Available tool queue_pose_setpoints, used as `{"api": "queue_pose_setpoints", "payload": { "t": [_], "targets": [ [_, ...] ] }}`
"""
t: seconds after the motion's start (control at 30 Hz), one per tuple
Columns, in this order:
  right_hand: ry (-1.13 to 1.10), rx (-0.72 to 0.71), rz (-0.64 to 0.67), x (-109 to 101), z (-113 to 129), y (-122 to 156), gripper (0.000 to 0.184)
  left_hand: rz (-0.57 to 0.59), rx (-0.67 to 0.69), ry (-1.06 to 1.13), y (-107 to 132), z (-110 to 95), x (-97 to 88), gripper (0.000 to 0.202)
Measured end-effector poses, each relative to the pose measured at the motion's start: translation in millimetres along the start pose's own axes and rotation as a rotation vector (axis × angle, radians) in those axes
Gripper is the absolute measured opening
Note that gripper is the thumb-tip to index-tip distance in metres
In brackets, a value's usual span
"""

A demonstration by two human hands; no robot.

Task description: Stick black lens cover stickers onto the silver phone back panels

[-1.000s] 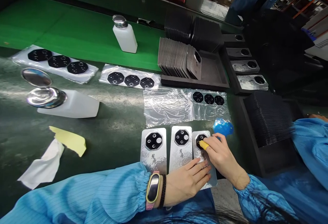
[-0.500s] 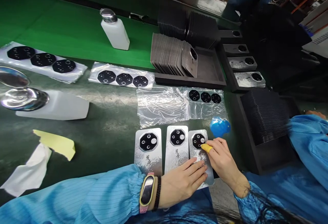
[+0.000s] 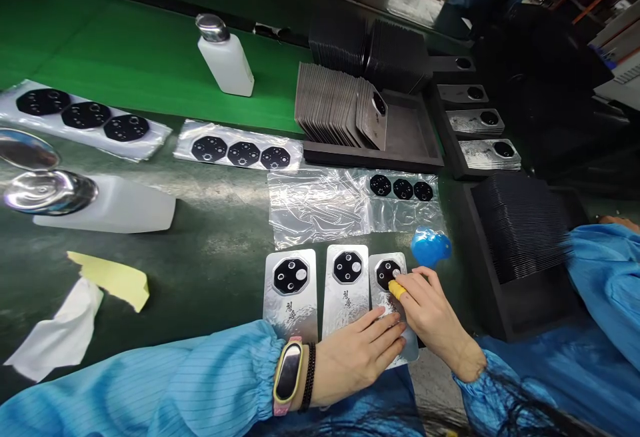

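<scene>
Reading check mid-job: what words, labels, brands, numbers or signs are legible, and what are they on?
No text reads for certain.
Left silver panel: dark vertical characters, too small and stylised to read.
Middle silver panel: similar characters, unreadable.
Right silver panel: a dark marking, too blurred to read.
Wristband: dark screen, no readable figures.
Far white bottle and near white bottle: no readable label.
</scene>
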State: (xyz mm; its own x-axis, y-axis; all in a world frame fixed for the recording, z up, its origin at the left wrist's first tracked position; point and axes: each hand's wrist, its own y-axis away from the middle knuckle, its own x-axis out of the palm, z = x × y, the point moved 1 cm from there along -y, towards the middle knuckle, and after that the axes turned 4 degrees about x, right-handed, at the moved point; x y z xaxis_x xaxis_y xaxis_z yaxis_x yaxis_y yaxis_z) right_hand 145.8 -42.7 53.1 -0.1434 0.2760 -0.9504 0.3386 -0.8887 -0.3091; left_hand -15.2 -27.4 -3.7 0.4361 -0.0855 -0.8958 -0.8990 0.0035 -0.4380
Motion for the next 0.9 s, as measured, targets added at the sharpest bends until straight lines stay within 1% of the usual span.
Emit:
{"api": "queue_pose_setpoints", "payload": {
  "t": [0.23, 0.47, 0.57, 0.7, 0.73, 0.8, 0.9],
  "targets": [
    [-0.007, -0.01, -0.04, 0.5, -1.1, 2.7, 0.035, -0.042, -0.01, 0.006, -0.7, 1.7, -1.1, 0.03],
    [0.01, -0.036, -0.055, 2.3, -0.8, 1.9, 0.039, 0.005, 0.013, -0.006, 1.6, 1.3, 1.6, 0.03],
    [-0.001, -0.052, -0.063, 2.5, -0.6, 0.4, 0.041, 0.005, 0.011, -0.006, 2.0, 2.2, 1.2, 0.029],
    [-0.023, -0.05, -0.062, 2.8, -1.0, 0.5, 0.039, -0.042, -0.001, 0.0, 3.0, 3.1, 0.6, 0.03],
    [-0.035, -0.033, -0.074, 2.9, -1.6, 1.1, 0.036, -0.054, -0.005, 0.002, 3.4, 3.3, 0.5, 0.03],
    [-0.07, 0.034, -0.146, 2.6, -3.7, 2.9, 0.03, -0.074, -0.008, 0.008, 4.3, 3.4, 0.2, 0.029],
    [-0.103, 0.166, -0.279, 2.0, -7.8, 6.5, 0.023, -0.045, 0.009, 0.014, 5.8, 3.3, -1.0, 0.028]
  ]
}}
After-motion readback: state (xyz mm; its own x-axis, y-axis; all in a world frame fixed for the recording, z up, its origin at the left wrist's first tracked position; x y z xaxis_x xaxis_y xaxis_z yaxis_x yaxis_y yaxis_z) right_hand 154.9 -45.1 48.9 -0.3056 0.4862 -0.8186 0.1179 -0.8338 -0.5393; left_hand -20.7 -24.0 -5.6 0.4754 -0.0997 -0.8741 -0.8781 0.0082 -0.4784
